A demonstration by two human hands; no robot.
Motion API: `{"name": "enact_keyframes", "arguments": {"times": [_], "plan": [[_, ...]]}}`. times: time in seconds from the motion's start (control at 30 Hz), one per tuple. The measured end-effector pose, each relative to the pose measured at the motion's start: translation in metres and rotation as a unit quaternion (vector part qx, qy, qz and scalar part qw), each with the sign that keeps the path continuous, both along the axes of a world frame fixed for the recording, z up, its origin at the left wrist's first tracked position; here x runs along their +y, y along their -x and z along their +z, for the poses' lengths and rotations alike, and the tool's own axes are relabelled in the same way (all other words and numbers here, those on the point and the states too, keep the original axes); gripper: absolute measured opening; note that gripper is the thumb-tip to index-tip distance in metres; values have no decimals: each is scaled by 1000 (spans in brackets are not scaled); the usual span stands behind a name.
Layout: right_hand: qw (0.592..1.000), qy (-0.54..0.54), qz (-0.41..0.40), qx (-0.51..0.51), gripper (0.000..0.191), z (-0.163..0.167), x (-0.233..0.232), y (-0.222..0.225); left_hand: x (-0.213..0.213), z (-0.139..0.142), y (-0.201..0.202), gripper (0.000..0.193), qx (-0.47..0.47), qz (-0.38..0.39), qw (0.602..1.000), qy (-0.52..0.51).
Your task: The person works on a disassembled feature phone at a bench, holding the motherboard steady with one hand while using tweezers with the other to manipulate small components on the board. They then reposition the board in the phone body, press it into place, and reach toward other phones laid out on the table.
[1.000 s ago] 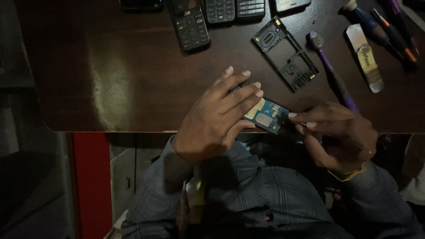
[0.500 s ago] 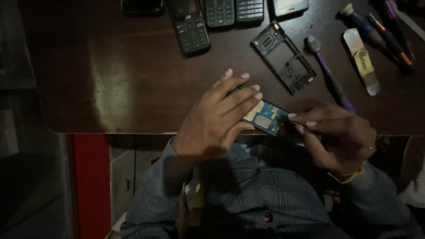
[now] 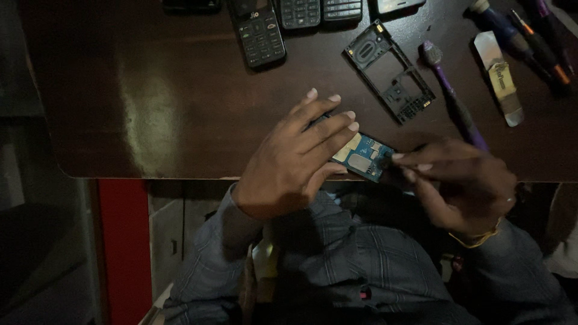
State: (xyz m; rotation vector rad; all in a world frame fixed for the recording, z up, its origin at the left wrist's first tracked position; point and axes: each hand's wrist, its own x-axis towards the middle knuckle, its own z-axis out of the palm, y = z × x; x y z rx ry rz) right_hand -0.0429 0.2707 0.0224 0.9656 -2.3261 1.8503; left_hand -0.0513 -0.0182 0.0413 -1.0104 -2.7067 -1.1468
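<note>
The blue circuit board (image 3: 363, 157) is being pinned flat by the left hand (image 3: 295, 159), its long axis running rightward toward the right hand (image 3: 460, 183), whose fingertips (image 3: 402, 157) are being pinched together at its right end.

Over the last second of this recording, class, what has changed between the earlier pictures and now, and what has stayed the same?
Very little moved. The right hand shifted slightly at the edge of the blue circuit board, its fingertips staying there. The left hand kept pressing the board on the table. Nothing was picked up or released. The keypad phones, black phone frame, purple-handled tool and other tools lie as before.
</note>
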Motion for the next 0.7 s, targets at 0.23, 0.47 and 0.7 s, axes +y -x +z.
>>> {"name": "enact_keyframes", "arguments": {"times": [0.23, 0.47, 0.7], "plan": [[999, -25, 5, -25, 28, -1, 1, -2, -1, 2, 1, 52, -6, -3, 1000, 7], [999, -33, 3, -14, 28, 8, -3, 1, -2, 2, 2, 52, -11, -1, 1000, -1], [999, -46, -20, 3, 25, 7, -4, -4, -3, 0, 0, 52, -3, -2, 1000, -1]]}}
